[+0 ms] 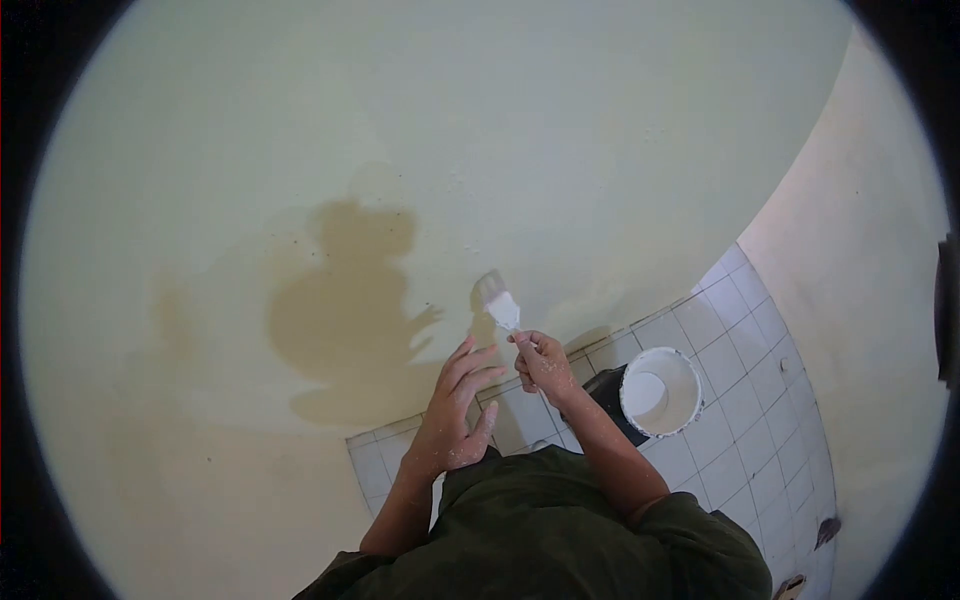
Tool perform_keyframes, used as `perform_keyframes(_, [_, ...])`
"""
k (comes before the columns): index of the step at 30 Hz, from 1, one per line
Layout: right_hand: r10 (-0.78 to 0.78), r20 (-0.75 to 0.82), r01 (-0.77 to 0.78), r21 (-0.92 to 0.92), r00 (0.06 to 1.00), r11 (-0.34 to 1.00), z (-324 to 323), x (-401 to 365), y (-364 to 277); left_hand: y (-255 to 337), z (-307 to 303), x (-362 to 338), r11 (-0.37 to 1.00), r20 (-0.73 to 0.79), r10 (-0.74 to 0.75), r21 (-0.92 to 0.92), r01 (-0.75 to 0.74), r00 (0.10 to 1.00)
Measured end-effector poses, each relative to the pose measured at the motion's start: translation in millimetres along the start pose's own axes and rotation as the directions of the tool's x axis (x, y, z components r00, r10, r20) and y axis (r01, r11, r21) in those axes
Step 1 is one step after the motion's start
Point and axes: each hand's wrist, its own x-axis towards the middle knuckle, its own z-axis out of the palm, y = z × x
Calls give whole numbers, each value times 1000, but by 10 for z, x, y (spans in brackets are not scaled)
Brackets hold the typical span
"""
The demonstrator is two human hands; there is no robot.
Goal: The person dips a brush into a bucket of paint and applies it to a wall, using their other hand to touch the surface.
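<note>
My right hand (pixel 545 367) is closed round the handle of a paintbrush (pixel 503 308) with white paint on it. The bristles point up and to the left, close to the pale wall (pixel 560 150); whether they touch it I cannot tell. To the left, my left hand (pixel 462 410) is held in front of the wall with its fingers spread and nothing in it. Specks of white dot both hands. Right of my right forearm is a round bucket (pixel 662 392) with white paint inside and on its rim.
Under the bucket's left side is a dark object (pixel 617 400). White floor tiles (pixel 735 400) run along the wall's foot. Another pale wall (pixel 870 300) rises at the right. A small dark item (pixel 827 532) lies at the lower right. Shadows fall on the wall at the left.
</note>
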Motion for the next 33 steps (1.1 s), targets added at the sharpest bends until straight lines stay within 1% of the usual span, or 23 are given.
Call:
perform_keyframes(1, [11, 101, -21, 98, 995, 995, -47, 12, 81, -8, 11, -30, 1000, 9, -2, 1, 2, 1000])
perform_keyframes(4, [18, 134, -31, 97, 991, 995, -51, 57, 341, -73, 2, -73, 1000, 35, 15, 2, -15, 999])
perform_keyframes(7, [48, 86, -54, 73, 995, 996, -40, 40, 601, -127, -16, -37, 1000, 71, 12, 11, -13, 997])
perform_keyframes(8, [96, 80, -104, 91, 992, 990, -36, 29, 624, -132, -16, -24, 1000, 77, 7, 5, -7, 997])
perform_keyframes(10, [184, 62, -191, 135, 981, 972, -37, 33, 628, -150, -20, 36, 1000, 98, 7, -9, -7, 995])
perform_keyframes(13, [243, -21, -238, 132, 970, 962, -21, 30, 521, -185, -32, 72, 999, 126, 23, -51, -17, 992])
perform_keyframes(16, [178, -212, -159, 104, 961, 982, 152, 40, 336, -217, -113, 85, 999, 213, 0, -31, 6, 977])
perform_keyframes(19, [26, -412, -12, 35, 911, 999, 394, 64, 68, -328, -332, 131, 999, 272, 36, -31, -29, 962])
perform_keyframes(22, [-184, -423, 125, -163, 887, 979, 524, 164, -152, -537, -561, 153, 997, 224, 46, -75, -30, 974])
perform_keyframes(25, [-131, -430, 78, -141, 893, 987, 687, 171, -484, -664, -753, 222, 997, 199, 33, -78, -18, 979])
perform_keyframes(28, [-213, -421, 112, -251, 881, 961, 956, -60, -1085, -806, -983, 328, 993, 202, 67, -108, -46, 977])
perform_keyframes(31, [-289, -395, 261, -125, 872, 957, 1172, -317, -1478, -921, -1128, 394, 987, 185, 113, -136, -88, 976])
perform_keyframes(33, [-393, -410, 397, -78, 823, 914, 1333, -468, -1660, -1003, -1226, 441, 983, 180, 156, -121, -136, 971])
